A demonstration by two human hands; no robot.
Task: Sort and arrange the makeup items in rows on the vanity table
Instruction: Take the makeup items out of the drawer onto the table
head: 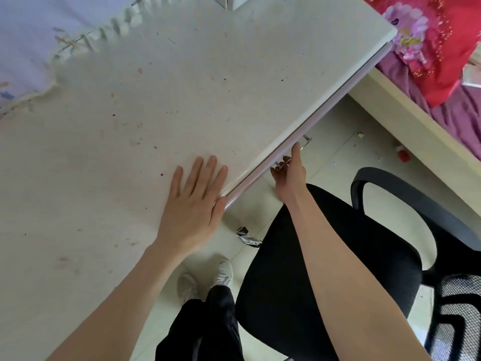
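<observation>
White vanity table [130, 126] under flat left hand [192, 201]; right hand [289, 173] grips drawer handle [304, 142].

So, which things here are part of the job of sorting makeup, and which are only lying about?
Part of the job:
- vanity table, no makeup on it yet
- left hand, flat on the tabletop
- right hand, fingers curled round the drawer handle

Only lying about:
- black chair
- red pillow
- small red thing on the floor
- lace-edged cloth
</observation>
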